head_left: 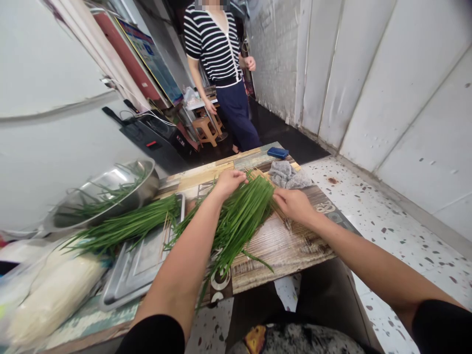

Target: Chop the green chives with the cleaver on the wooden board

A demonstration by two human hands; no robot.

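A loose bundle of green chives (239, 216) lies across a low wooden table (283, 246). My left hand (228, 182) rests on the far end of the bundle, fingers curled and pinching the stalk tips. My right hand (293, 204) sits at the bundle's right edge, fingers closed around thin bamboo skewers (285, 221) beside the chives. A second heap of chives (125, 228) lies on a metal tray (136, 268) to the left.
A steel bowl (110, 189) with a few chives stands at the left. A bagged white bundle (51, 295) lies near left. A grey cloth (287, 174) and blue object (278, 153) sit at the table's far end. A person in a striped top (217, 54) stands beyond.
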